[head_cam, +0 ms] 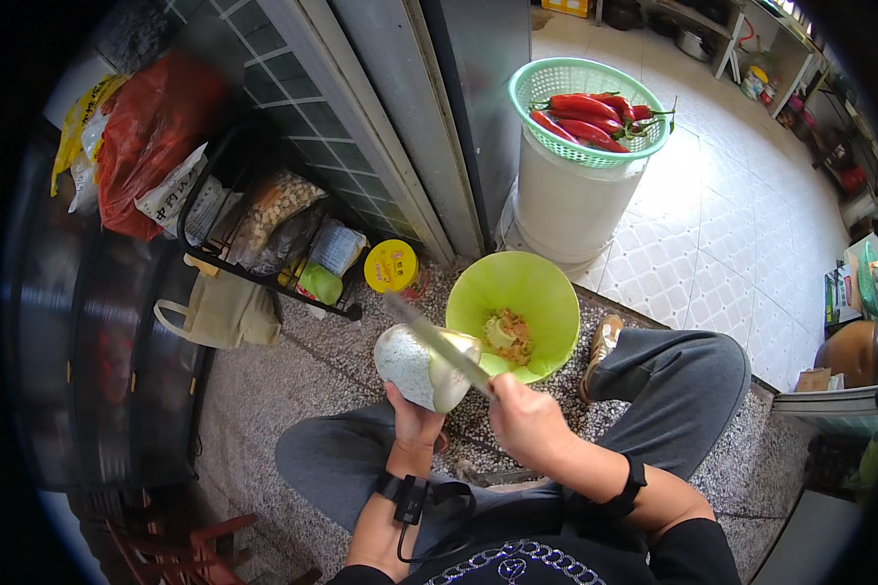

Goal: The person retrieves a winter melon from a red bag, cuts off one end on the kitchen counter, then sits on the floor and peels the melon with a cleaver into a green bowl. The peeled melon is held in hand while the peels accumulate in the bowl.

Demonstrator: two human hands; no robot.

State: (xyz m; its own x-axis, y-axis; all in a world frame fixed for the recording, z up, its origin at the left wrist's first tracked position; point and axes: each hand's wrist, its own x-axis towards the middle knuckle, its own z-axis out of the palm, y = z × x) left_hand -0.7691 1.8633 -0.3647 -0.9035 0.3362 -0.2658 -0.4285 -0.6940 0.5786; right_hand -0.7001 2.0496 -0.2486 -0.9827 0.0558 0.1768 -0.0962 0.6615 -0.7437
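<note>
My left hand (413,417) holds up a large pale-green melon (404,358), likely a winter melon, from below. A strip of its right side is peeled and shows light green flesh. In my right hand (528,424) is the handle of a knife (439,342), its blade slanting up to the left across the melon. Whether the blade touches the melon, I cannot tell. Just right of and behind the melon stands a lime-green bin (551,307), with peelings and scraps (508,336) at its bottom.
Behind the bin, a green plastic colander (527,80) of red chili peppers (585,117) sits on a white bucket (574,197). A yellow-lidded tub (391,265) and a black rack (227,256) with bags stand left. My bent knees flank the work. A red chair (212,541) is at lower left.
</note>
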